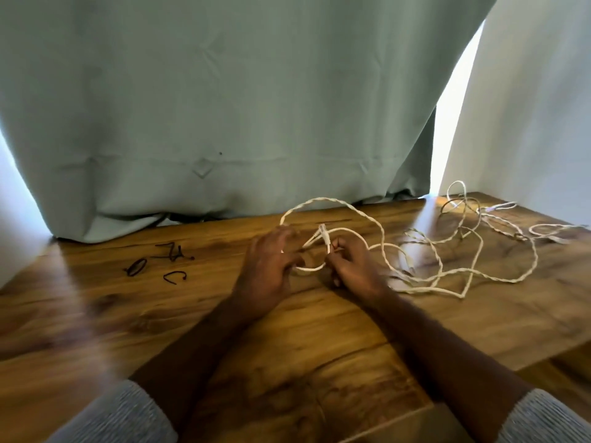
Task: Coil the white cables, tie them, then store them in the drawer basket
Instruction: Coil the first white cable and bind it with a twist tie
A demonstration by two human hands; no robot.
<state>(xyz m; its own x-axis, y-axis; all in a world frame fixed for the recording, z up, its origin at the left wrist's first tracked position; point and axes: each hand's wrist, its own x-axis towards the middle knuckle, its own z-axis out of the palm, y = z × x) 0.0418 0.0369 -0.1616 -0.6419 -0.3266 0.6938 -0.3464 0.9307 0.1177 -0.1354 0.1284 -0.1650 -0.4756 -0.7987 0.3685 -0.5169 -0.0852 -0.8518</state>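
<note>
white cable point(377, 225) mid-table, both hands

Both forearms reach toward twelve o'clock and converge, the left hand point(268, 263) with fingers curled at ten o'clock of the right hand point(353, 266), whose fingertips pinch closed, knuckles up.

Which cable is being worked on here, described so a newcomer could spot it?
On the wooden table, in front of the green curtain, find the two hands. The white cable they hold arches up in a loop between them. A second white cable lies loose and untouched at the far right corner.
</note>
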